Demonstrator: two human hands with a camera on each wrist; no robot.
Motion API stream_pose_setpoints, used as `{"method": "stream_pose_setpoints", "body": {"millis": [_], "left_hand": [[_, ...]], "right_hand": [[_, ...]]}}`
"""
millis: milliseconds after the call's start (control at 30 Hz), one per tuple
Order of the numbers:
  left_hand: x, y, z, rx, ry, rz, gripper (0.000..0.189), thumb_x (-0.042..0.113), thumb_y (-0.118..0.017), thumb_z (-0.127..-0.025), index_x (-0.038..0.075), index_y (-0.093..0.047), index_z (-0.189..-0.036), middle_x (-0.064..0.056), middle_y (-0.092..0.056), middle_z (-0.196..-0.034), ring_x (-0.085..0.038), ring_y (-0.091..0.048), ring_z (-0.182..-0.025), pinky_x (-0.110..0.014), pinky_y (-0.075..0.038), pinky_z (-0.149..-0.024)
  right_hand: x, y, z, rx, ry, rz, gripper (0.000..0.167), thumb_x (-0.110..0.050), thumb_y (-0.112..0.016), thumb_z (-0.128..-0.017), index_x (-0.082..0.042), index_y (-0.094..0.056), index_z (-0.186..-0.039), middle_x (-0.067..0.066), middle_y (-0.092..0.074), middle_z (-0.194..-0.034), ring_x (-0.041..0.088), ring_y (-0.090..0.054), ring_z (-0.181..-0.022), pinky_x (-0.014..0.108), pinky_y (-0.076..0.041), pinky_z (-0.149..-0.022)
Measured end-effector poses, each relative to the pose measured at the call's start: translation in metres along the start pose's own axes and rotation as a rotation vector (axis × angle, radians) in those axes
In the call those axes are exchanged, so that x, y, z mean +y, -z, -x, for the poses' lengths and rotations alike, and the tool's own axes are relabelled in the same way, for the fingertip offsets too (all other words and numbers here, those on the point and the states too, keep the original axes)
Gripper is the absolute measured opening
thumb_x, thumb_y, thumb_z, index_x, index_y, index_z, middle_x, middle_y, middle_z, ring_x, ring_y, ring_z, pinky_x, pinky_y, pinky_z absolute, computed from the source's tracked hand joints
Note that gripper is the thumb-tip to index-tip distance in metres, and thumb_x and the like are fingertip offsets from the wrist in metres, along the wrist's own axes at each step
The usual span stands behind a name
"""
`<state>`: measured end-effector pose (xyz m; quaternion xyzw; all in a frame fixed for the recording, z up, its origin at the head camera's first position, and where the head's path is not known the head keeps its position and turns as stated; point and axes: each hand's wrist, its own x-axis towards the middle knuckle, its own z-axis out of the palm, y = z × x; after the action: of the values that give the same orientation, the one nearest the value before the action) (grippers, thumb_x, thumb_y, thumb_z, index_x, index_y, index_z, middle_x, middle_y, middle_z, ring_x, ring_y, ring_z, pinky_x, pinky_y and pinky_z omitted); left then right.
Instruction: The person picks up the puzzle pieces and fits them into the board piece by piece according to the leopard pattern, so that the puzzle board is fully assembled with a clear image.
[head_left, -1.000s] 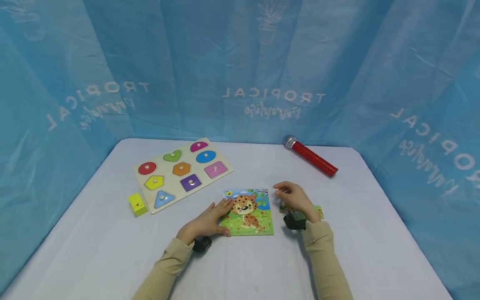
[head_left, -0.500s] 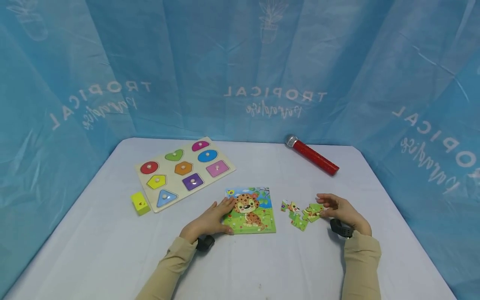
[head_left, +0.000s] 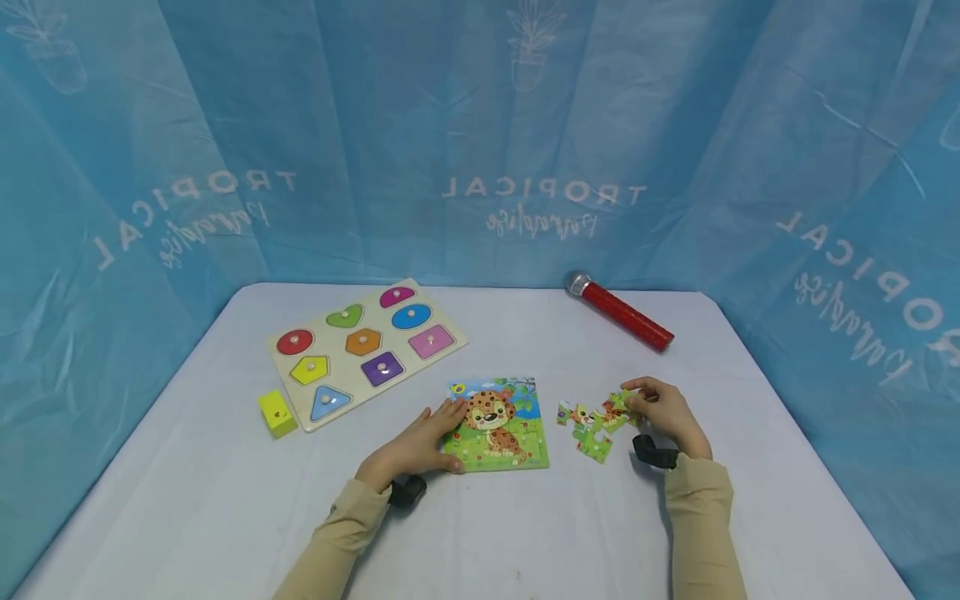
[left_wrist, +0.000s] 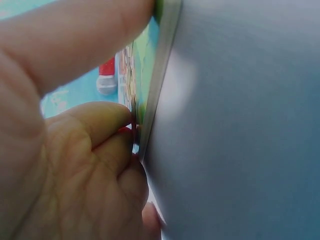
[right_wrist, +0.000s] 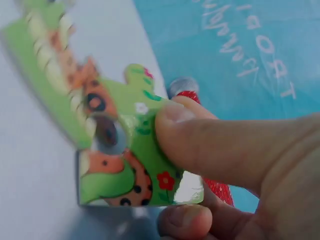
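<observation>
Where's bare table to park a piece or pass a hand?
Bare: the near strip of the table between the two sleeves; the middle stretch between shape board and microphone; the far-right side. Crowded: puzzle tray under the left hand, loose pieces by the right hand.

The left hand (head_left: 415, 442) lies flat and palm down, fingers stretched forward, its forearm in a tan sleeve angling in from the lower left. The right hand (head_left: 667, 414) is curled, thumb (right_wrist: 200, 140) and fingers pinched together, its sleeved forearm running almost straight up from below.
</observation>
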<state>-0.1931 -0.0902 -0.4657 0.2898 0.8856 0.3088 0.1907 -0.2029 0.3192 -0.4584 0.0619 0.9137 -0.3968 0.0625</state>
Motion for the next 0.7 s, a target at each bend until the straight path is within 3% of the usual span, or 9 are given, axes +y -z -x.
{"method": "stream_pose_setpoints", "body": {"millis": [333, 567, 700], "left_hand": [[-0.001, -0.002, -0.001, 0.005, -0.011, -0.013, 0.091, 0.024, -0.074, -0.084, -0.002, -0.02, -0.152, -0.019, -0.012, -0.162, -0.038, -0.006, -0.15, -0.059, -0.004, -0.122], [-0.002, -0.002, -0.001, 0.004, -0.003, -0.011, 0.09, 0.024, -0.073, -0.085, -0.001, -0.019, -0.153, -0.018, -0.011, -0.162, -0.038, -0.007, -0.151, -0.058, -0.003, -0.122], [-0.002, -0.001, -0.001, 0.002, -0.001, -0.007, 0.091, 0.024, -0.074, -0.084, -0.001, -0.019, -0.153, -0.018, -0.011, -0.162, -0.038, -0.007, -0.15, -0.057, -0.003, -0.122]], "right_hand": [[-0.019, -0.009, -0.005, -0.053, 0.028, -0.194, 0.029, -0.022, -0.062, -0.094, 0.002, -0.057, -0.11, -0.004, -0.059, -0.079, 0.007, -0.045, -0.064, 0.022, -0.04, -0.055], [-0.039, -0.039, -0.009, -0.214, 0.084, -0.266, 0.019, -0.015, -0.066, -0.091, 0.0, -0.056, -0.097, -0.005, -0.057, -0.067, 0.007, -0.052, -0.059, 0.021, -0.044, -0.053], [-0.054, -0.057, -0.006, -0.346, 0.151, -0.299, 0.025, -0.011, -0.062, -0.093, 0.003, -0.054, -0.112, 0.0, -0.06, -0.074, 0.01, -0.055, -0.058, 0.022, -0.043, -0.051]]}}
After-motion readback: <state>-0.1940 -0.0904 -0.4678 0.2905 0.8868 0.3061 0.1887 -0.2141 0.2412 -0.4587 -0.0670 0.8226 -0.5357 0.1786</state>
